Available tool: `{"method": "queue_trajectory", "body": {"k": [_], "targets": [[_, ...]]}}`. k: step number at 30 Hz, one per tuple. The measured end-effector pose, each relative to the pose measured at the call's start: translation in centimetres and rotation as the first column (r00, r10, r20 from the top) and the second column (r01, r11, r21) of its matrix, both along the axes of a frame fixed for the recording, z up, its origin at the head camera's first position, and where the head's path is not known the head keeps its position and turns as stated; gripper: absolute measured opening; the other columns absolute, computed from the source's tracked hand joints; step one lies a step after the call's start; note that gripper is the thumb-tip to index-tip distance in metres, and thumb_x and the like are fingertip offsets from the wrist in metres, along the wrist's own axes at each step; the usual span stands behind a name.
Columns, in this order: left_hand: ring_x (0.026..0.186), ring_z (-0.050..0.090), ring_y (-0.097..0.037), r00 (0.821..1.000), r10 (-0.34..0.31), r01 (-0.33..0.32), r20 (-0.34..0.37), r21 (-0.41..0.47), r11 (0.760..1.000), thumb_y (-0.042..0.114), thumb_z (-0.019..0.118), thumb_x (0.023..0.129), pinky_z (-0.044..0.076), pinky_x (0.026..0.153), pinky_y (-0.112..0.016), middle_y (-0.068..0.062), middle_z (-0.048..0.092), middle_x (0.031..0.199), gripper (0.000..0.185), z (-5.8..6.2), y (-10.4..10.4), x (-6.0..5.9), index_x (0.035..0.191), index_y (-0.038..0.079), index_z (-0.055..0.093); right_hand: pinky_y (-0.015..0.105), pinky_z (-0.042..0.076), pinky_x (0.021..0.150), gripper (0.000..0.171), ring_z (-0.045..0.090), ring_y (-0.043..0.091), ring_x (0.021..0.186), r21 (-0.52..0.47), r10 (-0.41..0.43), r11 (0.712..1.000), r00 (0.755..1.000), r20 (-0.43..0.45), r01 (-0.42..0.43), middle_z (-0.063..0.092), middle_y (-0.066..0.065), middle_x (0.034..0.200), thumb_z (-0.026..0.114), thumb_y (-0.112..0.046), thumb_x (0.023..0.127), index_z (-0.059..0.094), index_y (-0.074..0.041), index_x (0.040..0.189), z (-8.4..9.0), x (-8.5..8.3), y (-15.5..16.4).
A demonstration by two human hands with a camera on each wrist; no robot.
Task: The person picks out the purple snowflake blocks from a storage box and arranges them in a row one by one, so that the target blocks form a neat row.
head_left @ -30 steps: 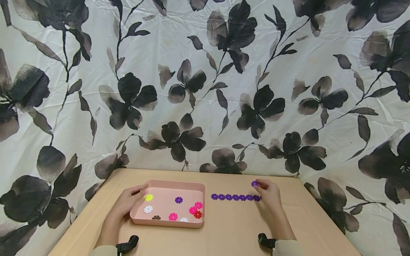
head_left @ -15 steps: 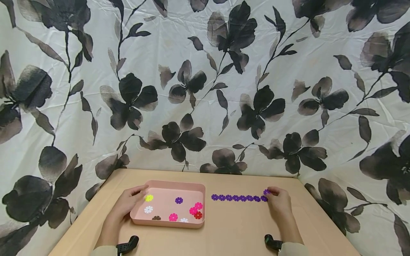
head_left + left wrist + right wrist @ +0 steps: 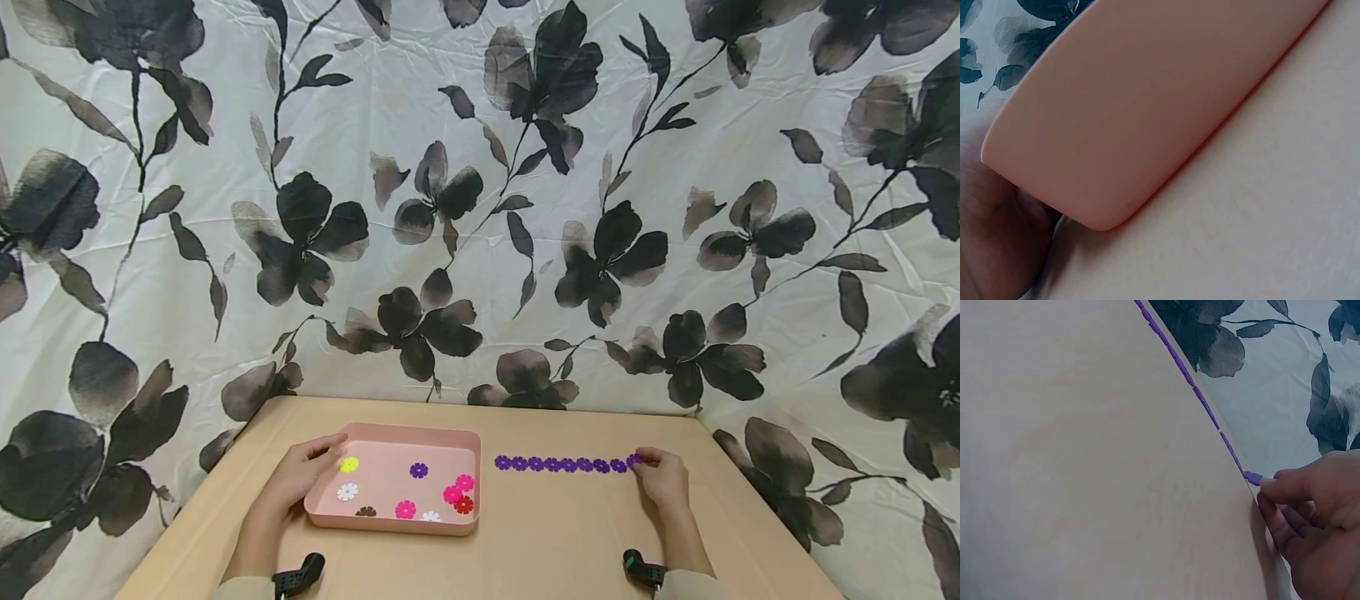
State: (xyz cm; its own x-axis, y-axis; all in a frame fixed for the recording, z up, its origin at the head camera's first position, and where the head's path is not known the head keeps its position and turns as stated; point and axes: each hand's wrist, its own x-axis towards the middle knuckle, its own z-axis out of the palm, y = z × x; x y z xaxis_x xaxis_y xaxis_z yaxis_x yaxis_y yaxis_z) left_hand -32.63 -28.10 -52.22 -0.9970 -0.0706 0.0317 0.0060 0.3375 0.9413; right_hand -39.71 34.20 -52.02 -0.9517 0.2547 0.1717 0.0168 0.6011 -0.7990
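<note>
Purple plastic flower discs run in a straight row (image 3: 558, 463) across the wooden table (image 3: 540, 550) in the head view, and the right hand (image 3: 663, 481) sits at the row's three o'clock end, fingertips pinching the last purple disc (image 3: 634, 459) as it meets the line. The risk, as I read it, is a nudge: if the fingers drag sideways on release, the end disc could skew or push its neighbour out of the row. At nine o'clock from the row sits the pink tray (image 3: 397, 433), and the left hand (image 3: 300, 473) grips its left rim, fingers curled over the edge. Inside the tray lie loose discs: a yellow one (image 3: 348, 463), a white one (image 3: 347, 491), a purple one (image 3: 418, 469), a brown one at the near wall, pink ones and a red one (image 3: 463, 503) clustered at about four o'clock. A tug from that hand could, I judge, slide them about.

Left wrist view now: the tray's smooth pink outer wall (image 3: 1147, 106) fills the frame, the hand at seven o'clock pressed against its corner; the fingers themselves are out of shot here.

Right wrist view: the row (image 3: 1179, 362) runs away edge-on toward twelve o'clock, and the thumb and forefinger (image 3: 1291, 487) close narrowly on the nearest disc (image 3: 1252, 478), which rests low at the table's surface.
</note>
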Motion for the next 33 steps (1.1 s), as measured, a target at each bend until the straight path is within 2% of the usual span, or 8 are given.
{"method": "queue_trajectory", "body": {"k": [14, 16, 19, 22, 25, 30, 33], "targets": [[0.156, 0.030, -0.042, 1.000, -0.002, 0.002, 0.015, -0.005, 1.000, 0.033, 0.058, 0.108, 0.027, 0.125, -0.060, -0.018, 0.042, 0.164, 0.052, 0.1, -0.1, -0.1, 0.154, 0.009, 0.052, 0.058, 0.052, 0.100, 0.027, 0.062, 0.047, 0.112, 0.058, 0.007, 0.998, 1.000, -0.007, -0.006, 0.068, 0.032, 0.120, 0.063, 0.002, 0.097, 0.069, 0.011, 0.123, -0.3, -0.2, -0.1], [0.155, 0.031, -0.043, 1.000, 0.001, -0.001, 0.017, -0.013, 1.000, 0.033, 0.057, 0.108, 0.028, 0.124, -0.061, -0.018, 0.042, 0.164, 0.051, 0.1, -0.1, -0.1, 0.154, 0.010, 0.052, 0.052, 0.055, 0.094, 0.027, 0.063, 0.045, 0.109, 0.045, 0.000, 0.999, 1.000, -0.009, 0.000, 0.068, 0.032, 0.119, 0.063, 0.001, 0.098, 0.069, 0.010, 0.123, -0.1, -0.1, -0.2], [0.155, 0.031, -0.042, 1.000, 0.000, 0.000, 0.015, -0.007, 1.000, 0.032, 0.057, 0.108, 0.028, 0.124, -0.061, -0.018, 0.042, 0.164, 0.050, 0.1, -0.2, -0.1, 0.153, 0.010, 0.053, 0.034, 0.056, 0.082, 0.028, 0.062, 0.039, 0.107, 0.004, -0.025, 1.000, 0.999, -0.025, 0.025, 0.067, 0.029, 0.121, 0.063, -0.002, 0.099, 0.069, 0.008, 0.125, 0.2, 0.1, -0.4], [0.155, 0.031, -0.042, 1.000, -0.008, 0.008, 0.010, -0.001, 1.000, 0.031, 0.057, 0.108, 0.028, 0.125, -0.061, -0.018, 0.042, 0.164, 0.049, 0.2, -0.5, 0.0, 0.152, 0.010, 0.054, 0.021, 0.050, 0.071, 0.030, 0.060, 0.034, 0.106, -0.052, -0.034, 0.998, 0.997, -0.067, 0.031, 0.065, 0.027, 0.127, 0.063, -0.006, 0.101, 0.068, 0.004, 0.129, 0.9, 0.6, -1.0], [0.156, 0.030, -0.042, 1.000, -0.016, 0.016, 0.010, 0.002, 1.000, 0.031, 0.057, 0.108, 0.028, 0.125, -0.060, -0.018, 0.042, 0.164, 0.049, 0.3, -0.8, 0.1, 0.152, 0.010, 0.054, 0.015, 0.050, 0.067, 0.031, 0.062, 0.022, 0.102, -0.095, -0.035, 0.995, 0.991, -0.129, 0.023, 0.066, 0.025, 0.130, 0.065, -0.009, 0.102, 0.068, 0.001, 0.131, 2.1, 1.2, -2.0], [0.155, 0.032, -0.042, 0.999, -0.032, 0.032, 0.009, -0.005, 0.999, 0.032, 0.057, 0.108, 0.029, 0.124, -0.060, -0.018, 0.043, 0.163, 0.050, 0.3, -1.1, 0.3, 0.152, 0.009, 0.054, 0.013, 0.049, 0.071, 0.029, 0.062, 0.010, 0.097, -0.093, -0.004, 0.995, 0.971, -0.239, -0.019, 0.069, 0.021, 0.125, 0.068, -0.010, 0.101, 0.071, -0.001, 0.128, 4.2, 2.0, -4.8], [0.155, 0.032, -0.042, 0.999, -0.039, 0.039, 0.013, -0.011, 0.999, 0.032, 0.058, 0.108, 0.029, 0.124, -0.060, -0.018, 0.043, 0.163, 0.050, 0.3, -1.3, 0.4, 0.152, 0.010, 0.054, 0.014, 0.049, 0.076, 0.026, 0.064, 0.012, 0.096, -0.060, 0.060, 0.995, 0.950, -0.308, -0.083, 0.072, 0.021, 0.119, 0.071, -0.008, 0.099, 0.073, 0.001, 0.123, 4.7, 2.5, -7.3]]}}
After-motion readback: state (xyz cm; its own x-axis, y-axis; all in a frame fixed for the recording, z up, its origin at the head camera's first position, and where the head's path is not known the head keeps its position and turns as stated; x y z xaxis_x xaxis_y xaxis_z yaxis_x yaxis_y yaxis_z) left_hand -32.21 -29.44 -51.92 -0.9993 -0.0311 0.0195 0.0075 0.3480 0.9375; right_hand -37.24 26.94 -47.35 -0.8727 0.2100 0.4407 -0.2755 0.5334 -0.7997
